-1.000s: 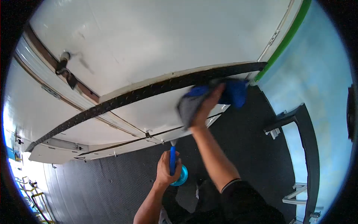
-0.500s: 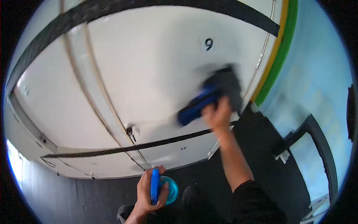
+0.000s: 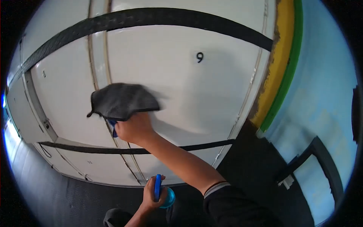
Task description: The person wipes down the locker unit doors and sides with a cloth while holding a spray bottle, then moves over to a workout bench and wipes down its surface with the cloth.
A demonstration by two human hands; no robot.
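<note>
My right hand is closed on a dark grey cloth with a black edge, held against the left side of the white locker door marked 9. A dark blue piece shows under my fingers; whether it is part of the cloth I cannot tell. Low down, my left hand is wrapped round a spray bottle with a blue head and turquoise body, apart from the doors. The keyhole side of door 9 is hidden behind my right hand and the cloth.
Black strips run across the lockers above and below door 9. To the right stand a yellow and green painted edge and a light blue wall with a black frame. Dark flooring lies beneath.
My right hand has swept the cloth leftward across the door, from its lower right to its left edge. The view has shifted slightly; my left hand still grips the spray bottle.
</note>
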